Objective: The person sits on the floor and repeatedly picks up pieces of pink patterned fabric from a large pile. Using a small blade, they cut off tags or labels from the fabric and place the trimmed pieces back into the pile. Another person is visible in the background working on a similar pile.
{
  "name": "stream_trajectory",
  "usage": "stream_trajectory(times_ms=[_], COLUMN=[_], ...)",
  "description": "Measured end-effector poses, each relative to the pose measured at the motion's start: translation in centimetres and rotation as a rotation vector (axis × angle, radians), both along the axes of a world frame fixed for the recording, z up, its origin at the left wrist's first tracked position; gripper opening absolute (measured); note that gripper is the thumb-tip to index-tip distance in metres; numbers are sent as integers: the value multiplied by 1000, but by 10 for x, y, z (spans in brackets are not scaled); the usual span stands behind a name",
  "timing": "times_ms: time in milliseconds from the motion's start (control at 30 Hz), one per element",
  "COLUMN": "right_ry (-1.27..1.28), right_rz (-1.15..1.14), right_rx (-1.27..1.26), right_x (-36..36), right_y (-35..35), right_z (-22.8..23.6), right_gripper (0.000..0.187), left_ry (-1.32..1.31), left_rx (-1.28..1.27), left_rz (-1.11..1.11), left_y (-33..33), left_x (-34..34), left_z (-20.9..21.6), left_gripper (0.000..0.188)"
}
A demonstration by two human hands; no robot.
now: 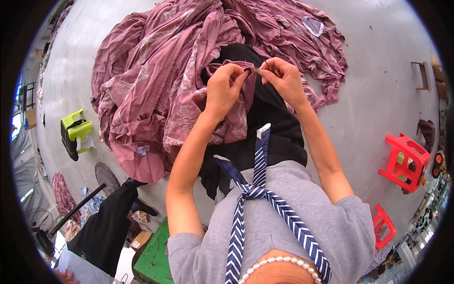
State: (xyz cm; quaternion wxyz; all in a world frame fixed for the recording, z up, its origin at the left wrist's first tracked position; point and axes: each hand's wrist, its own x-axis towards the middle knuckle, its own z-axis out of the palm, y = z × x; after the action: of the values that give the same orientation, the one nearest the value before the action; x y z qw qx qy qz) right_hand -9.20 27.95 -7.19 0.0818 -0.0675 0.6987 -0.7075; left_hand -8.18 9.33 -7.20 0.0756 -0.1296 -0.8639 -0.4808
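A large heap of dusty-pink patterned fabric (156, 80) spreads over my lap and onto the floor ahead. My left hand (224, 90) is closed, its thumb and forefinger pinching a folded edge of this fabric. Just to its right, my right hand (285, 81) is also closed, fingertips together close to the same edge. Inside its fingers shows a small, thin dark tool (273, 69), mostly hidden, its kind too small to make out. The fabric edge hangs over my black-clad lap (269, 113). A white patch (313, 26) lies on the far right of the heap.
A lime-green and black stool (78, 132) stands at left on the grey floor (369, 94). Red plastic stools (404, 162) stand at right. A person in black trousers (106, 225) is at lower left, beside a green box-like surface (153, 253). A small frame (420, 75) stands far right.
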Motion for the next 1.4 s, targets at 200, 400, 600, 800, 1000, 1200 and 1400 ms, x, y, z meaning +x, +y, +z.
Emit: stream_trajectory(times_ms=[200,400,600,800,1000,1200,1400], right_ry=[25,38,64,282,296,381,552], right_rz=[32,76,56,-123,-62,-121,-67], right_rx=[54,53,30,210,284,167,385], right_x=[8,12,11,20,55,40,31], right_y=[-1,2,0,-11,-13,-26,-22], right_z=[31,39,43,47,48,40,58], right_gripper=[8,8,10,24,27,25,23], left_ry=[-145,113,87,-500,-552,-535,-547], left_rx=[159,77,253,1163,1281,1191,1130], left_rz=[56,-15,-113,-54,31,-15,-50], left_y=[-2,0,-5,-14,-20,-21,-21], left_x=[9,4,14,29,28,29,30], left_z=[17,30,38,44,54,50,56], left_gripper=[39,29,10,5,5,5,5])
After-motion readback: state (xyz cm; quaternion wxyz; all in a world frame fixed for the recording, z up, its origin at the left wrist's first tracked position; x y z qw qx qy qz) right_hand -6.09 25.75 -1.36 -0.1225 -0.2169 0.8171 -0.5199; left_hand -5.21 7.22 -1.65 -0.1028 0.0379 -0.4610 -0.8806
